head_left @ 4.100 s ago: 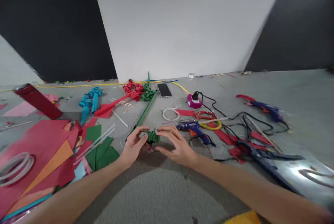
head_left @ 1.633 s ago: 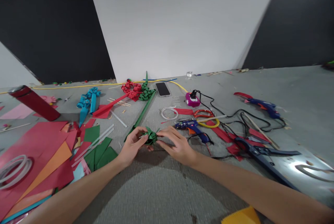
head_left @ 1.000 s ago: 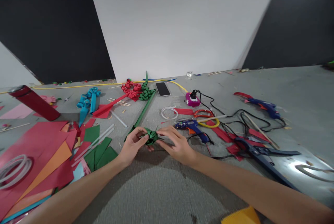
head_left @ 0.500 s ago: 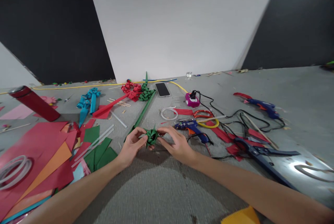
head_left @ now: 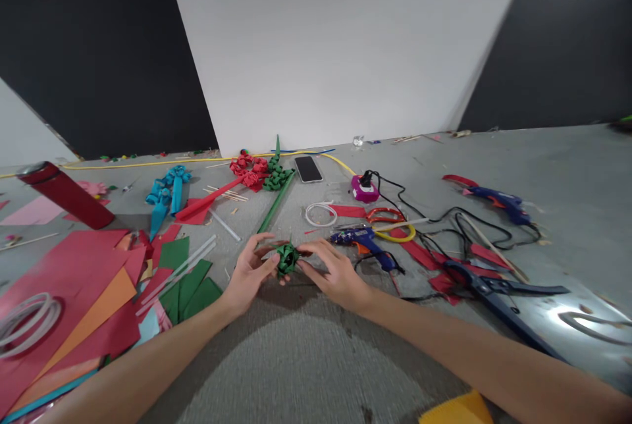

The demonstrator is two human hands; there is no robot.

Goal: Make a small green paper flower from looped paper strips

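A small folded green paper piece (head_left: 287,259) with pointed tips is held between both hands, just above the grey floor. My left hand (head_left: 251,274) grips its left side with thumb and fingers. From the right, my right hand (head_left: 336,274) pinches its edge with fingertips. Beyond my left hand lies a long green paper stem (head_left: 276,203) leading to a green curled paper bundle (head_left: 277,177). Red curled paper flowers (head_left: 249,170) rest beside that bundle.
Left are a red bottle (head_left: 69,197), red paper sheets (head_left: 83,266), green strips (head_left: 190,289) and blue paper flowers (head_left: 165,193). Right are a blue glue gun (head_left: 365,241), orange-yellow scissors (head_left: 395,232), a purple socket (head_left: 364,188), cables and dark cutters (head_left: 498,299). A phone (head_left: 308,170) lies ahead.
The green piece has turned slightly between my fingers. My left hand's fingers have shifted slightly upward around it. My right hand has barely moved.
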